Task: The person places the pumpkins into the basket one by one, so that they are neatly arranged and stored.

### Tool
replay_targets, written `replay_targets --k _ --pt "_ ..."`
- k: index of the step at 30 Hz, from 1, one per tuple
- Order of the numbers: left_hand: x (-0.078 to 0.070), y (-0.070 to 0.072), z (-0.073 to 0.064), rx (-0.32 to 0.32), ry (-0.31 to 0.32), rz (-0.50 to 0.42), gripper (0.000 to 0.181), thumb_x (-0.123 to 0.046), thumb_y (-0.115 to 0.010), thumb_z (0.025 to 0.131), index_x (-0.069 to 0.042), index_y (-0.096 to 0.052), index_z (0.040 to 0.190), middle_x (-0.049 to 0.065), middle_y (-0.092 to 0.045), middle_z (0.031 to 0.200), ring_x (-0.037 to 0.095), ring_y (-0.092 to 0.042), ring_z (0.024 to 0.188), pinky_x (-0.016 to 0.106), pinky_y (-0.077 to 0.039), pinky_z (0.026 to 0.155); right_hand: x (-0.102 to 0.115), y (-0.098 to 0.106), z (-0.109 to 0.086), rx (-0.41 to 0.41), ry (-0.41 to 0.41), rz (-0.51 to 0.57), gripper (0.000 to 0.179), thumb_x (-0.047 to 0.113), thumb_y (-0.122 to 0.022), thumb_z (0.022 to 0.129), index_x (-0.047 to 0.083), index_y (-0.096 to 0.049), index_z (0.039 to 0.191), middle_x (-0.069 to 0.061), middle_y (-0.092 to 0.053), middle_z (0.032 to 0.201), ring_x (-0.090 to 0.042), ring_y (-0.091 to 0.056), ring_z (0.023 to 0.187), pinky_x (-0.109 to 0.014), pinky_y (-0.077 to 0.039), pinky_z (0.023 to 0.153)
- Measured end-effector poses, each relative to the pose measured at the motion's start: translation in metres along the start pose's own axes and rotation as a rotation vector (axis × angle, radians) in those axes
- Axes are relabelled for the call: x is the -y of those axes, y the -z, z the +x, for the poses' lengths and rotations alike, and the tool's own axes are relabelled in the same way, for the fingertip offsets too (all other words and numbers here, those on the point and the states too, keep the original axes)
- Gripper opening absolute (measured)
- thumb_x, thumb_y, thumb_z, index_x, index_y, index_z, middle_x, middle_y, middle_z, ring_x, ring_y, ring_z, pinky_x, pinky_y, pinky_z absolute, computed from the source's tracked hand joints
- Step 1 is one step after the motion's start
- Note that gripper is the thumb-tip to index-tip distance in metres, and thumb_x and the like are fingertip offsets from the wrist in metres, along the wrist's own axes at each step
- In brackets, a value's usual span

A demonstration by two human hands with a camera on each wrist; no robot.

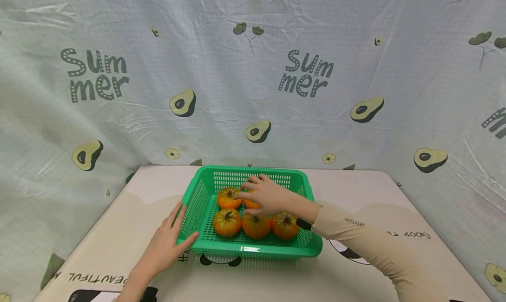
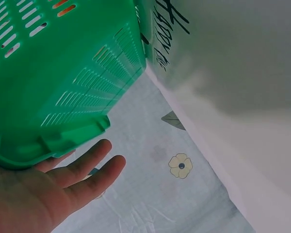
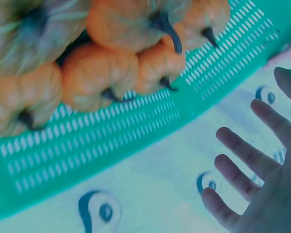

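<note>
A green plastic basket [image 1: 215,248] with slotted sides stands on the table, holding several small orange pumpkins [image 1: 227,223] with dark stems. At its left front corner my left hand [image 1: 163,245] rests against the rim, thumb at the front and fingers along the side. The left wrist view shows those fingers [image 2: 94,177] nearly straight below the rim of the basket [image 2: 34,92]. Over the back pumpkins hovers my right hand [image 1: 266,197], fingers spread, partly hiding one of them. In the right wrist view, the spread right hand [image 3: 269,189] holds nothing, apart from the pumpkins [image 3: 99,73].
A pale printed cloth covers the table [image 1: 344,192]. Behind and at both sides hangs a curtain [image 1: 221,73] printed with avocados and lettering. A dark-and-white object [image 1: 95,296] lies at the front left edge, beside my left forearm.
</note>
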State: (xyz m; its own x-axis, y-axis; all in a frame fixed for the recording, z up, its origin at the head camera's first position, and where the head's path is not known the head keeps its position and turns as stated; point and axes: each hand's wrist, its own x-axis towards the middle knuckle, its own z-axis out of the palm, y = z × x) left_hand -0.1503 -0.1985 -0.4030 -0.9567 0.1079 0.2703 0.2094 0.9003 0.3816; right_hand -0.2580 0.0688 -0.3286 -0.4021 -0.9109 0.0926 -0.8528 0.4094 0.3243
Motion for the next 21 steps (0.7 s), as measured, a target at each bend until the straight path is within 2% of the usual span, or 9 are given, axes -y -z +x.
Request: replay_targets --k 4,8,15,21 --pt "0.001 0.004 -0.001 0.022 0.011 -0.020 0.080 -0.048 -0.050 0.086 0.001 -0.019 0.141 0.017 -0.014 0.148 0.047 -0.036 0.121 0.060 -0.037 0.087 -0.010 0.011 -0.018 0.009 -0.050 0.024 0.041 0.045 -0.050 0.087 0.030 -0.050 0.125 -0.001 -0.051 0.119 -0.019 -0.040 0.103 -0.039 -0.038 0.085" --pt "0.004 0.009 -0.004 0.060 0.026 -0.044 0.083 -0.050 -0.050 0.085 0.001 -0.017 0.142 0.017 -0.011 0.149 0.048 -0.032 0.123 0.060 -0.037 0.087 -0.018 0.009 -0.036 -0.001 -0.072 0.015 0.039 0.044 -0.052 0.086 0.029 -0.051 0.122 -0.001 -0.052 0.115 -0.020 -0.041 0.102 -0.040 -0.039 0.083" --pt "0.009 0.020 -0.006 0.099 0.028 -0.113 0.084 -0.050 -0.054 0.083 0.001 -0.020 0.141 0.019 -0.015 0.147 0.047 -0.027 0.126 0.062 -0.035 0.089 -0.031 -0.011 -0.072 -0.036 -0.136 0.058 0.039 0.038 -0.059 0.083 0.025 -0.054 0.119 -0.001 -0.054 0.111 -0.021 -0.043 0.101 -0.043 -0.040 0.081" --pt "0.015 0.031 -0.006 0.103 0.014 -0.132 0.076 -0.043 -0.053 0.086 -0.001 -0.022 0.141 0.020 -0.019 0.145 0.047 -0.026 0.126 0.063 -0.033 0.089 -0.043 -0.034 -0.105 -0.143 -0.214 0.056 0.036 0.033 -0.063 0.081 0.021 -0.057 0.114 -0.002 -0.057 0.107 -0.022 -0.047 0.099 -0.042 -0.042 0.077"
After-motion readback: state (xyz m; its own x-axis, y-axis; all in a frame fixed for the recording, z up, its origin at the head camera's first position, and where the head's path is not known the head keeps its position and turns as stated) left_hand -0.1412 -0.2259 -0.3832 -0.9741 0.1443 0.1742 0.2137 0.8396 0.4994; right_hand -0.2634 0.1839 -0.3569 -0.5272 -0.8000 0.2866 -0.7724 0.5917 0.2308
